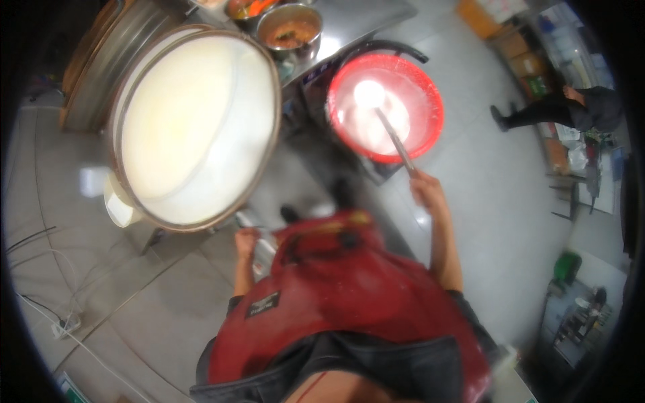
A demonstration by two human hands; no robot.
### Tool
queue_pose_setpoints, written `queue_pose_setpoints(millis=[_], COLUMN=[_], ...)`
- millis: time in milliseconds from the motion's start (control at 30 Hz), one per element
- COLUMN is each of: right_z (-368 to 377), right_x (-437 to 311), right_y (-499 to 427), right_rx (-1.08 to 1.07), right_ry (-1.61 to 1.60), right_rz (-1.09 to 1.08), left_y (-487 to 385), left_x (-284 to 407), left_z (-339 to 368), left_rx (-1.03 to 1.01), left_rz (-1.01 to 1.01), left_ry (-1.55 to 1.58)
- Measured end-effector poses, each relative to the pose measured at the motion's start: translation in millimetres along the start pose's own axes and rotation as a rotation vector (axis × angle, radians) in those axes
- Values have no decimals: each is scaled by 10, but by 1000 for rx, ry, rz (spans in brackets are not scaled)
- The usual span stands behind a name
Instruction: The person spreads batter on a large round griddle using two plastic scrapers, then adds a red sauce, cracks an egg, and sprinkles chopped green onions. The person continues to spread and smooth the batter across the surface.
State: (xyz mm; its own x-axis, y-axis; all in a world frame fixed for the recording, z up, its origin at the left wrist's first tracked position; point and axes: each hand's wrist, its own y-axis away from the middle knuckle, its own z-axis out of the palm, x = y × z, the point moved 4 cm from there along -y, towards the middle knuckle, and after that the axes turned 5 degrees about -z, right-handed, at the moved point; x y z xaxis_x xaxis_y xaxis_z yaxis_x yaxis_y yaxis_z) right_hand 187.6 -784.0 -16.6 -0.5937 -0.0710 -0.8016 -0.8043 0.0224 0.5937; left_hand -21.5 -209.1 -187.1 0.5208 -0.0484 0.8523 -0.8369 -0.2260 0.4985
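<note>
My right hand (428,190) grips the long metal handle of a ladle (394,133). The ladle's bowl looks bright white and sits over a red plastic basin (436,113) holding white liquid. My left hand (246,243) is curled into a fist just below the lower rim of a large round vessel (277,126). A pale metallic strip lies beside that fist; whether the fingers hold it is unclear. The vessel has a brownish rim and a smooth cream-white inside. I am wearing a red apron (347,297).
Metal bowls of food, one with reddish-brown contents (289,36), stand on a steel counter (363,20) at the top. A stack of round rims (118,65) rises at upper left. Cables and a power strip (65,325) lie on the floor. Another person (549,108) is at far right, near shelving.
</note>
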Motion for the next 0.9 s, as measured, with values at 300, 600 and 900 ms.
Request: queue_pose_setpoints(millis=[300, 600, 900], right_z=[188, 974, 2992], right_x=[-640, -1703, -2375], right_y=[1076, 1950, 1084], right_rx=[109, -51, -175], right_ry=[203, 199, 992], right_rz=[3, 20, -725], left_y=[-292, -58, -492], left_x=[-1870, -2389, -2075], left_z=[-105, -63, -184], left_rx=[-118, -99, 47], left_rz=[-387, -79, 296], left_ry=[-468, -449, -1074])
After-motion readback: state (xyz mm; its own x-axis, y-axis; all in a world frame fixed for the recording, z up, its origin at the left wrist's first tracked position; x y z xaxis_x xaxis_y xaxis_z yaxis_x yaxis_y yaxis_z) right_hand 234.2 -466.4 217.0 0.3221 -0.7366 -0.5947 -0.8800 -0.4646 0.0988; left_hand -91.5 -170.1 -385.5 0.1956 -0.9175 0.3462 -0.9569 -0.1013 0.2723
